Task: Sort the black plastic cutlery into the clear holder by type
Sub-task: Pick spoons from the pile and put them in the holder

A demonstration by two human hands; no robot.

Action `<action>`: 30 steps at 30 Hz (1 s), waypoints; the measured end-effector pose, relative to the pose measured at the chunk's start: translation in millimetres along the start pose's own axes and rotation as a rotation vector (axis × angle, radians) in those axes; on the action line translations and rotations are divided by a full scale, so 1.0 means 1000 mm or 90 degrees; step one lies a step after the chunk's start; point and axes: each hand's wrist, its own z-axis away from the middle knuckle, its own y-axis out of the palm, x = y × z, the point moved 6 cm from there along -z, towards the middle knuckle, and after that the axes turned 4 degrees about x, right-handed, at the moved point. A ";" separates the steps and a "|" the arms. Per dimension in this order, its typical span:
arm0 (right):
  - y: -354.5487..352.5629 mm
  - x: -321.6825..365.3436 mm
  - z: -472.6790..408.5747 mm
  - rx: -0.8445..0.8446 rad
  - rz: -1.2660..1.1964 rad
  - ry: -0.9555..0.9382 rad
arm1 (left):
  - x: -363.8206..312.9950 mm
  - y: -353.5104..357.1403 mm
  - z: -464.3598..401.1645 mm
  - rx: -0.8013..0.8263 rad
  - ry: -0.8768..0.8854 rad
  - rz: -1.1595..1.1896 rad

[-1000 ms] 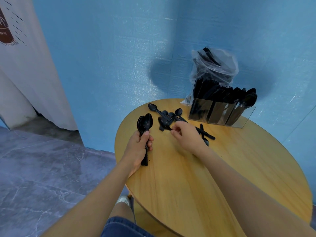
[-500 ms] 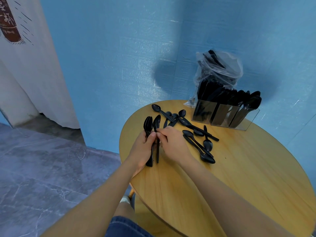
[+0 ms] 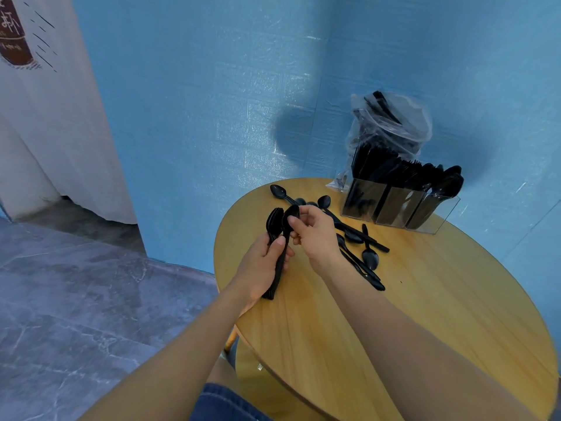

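Note:
My left hand [image 3: 263,265] grips a bundle of black plastic spoons [image 3: 273,221] upright at the round table's left edge. My right hand [image 3: 315,235] pinches one more black spoon [image 3: 290,214] by its neck, right against the bundle. Several loose black spoons [image 3: 361,253] lie on the wood to the right of my hands. The clear holder [image 3: 400,208] stands at the back of the table, its three compartments packed with black cutlery.
A clear plastic bag [image 3: 391,129] holding more black cutlery leans on the blue wall behind the holder. The round wooden table [image 3: 440,314] sits in a blue corner. A white curtain [image 3: 45,117] and grey tiled floor [image 3: 76,299] lie to the left.
My right hand picked a spoon from the loose pile and carried it left to the bundle in my left hand. My left hand lifted the bundle slightly.

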 end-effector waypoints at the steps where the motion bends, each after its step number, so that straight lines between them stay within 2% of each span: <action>1: -0.001 0.000 0.001 -0.004 -0.022 -0.006 | -0.001 0.001 0.001 0.008 -0.004 0.009; 8: -0.004 -0.002 0.010 0.035 -0.087 0.051 | -0.010 0.019 0.001 0.087 -0.064 0.101; 10: -0.012 0.003 0.008 0.042 -0.064 0.030 | -0.014 0.026 -0.004 0.118 -0.080 0.118; 13: -0.036 0.016 0.003 0.043 0.009 -0.001 | -0.022 0.041 -0.017 0.177 -0.111 0.088; 17: -0.079 0.032 -0.001 0.058 -0.044 0.002 | -0.036 0.072 -0.042 0.262 -0.138 0.046; 20: -0.119 0.040 -0.004 0.053 0.023 -0.044 | -0.046 0.105 -0.060 0.318 -0.132 -0.011; 22: -0.152 0.041 -0.008 -0.010 0.050 -0.077 | -0.057 0.130 -0.074 0.326 -0.087 -0.119; 25: -0.212 0.039 -0.014 -0.171 0.108 -0.071 | -0.078 0.165 -0.102 0.269 0.105 -0.363; 27: -0.255 0.038 -0.016 -0.273 0.111 -0.075 | -0.086 0.185 -0.119 0.238 0.235 -0.462; 30: -0.309 0.039 -0.020 -0.402 0.119 -0.090 | -0.087 0.209 -0.140 0.211 0.333 -0.616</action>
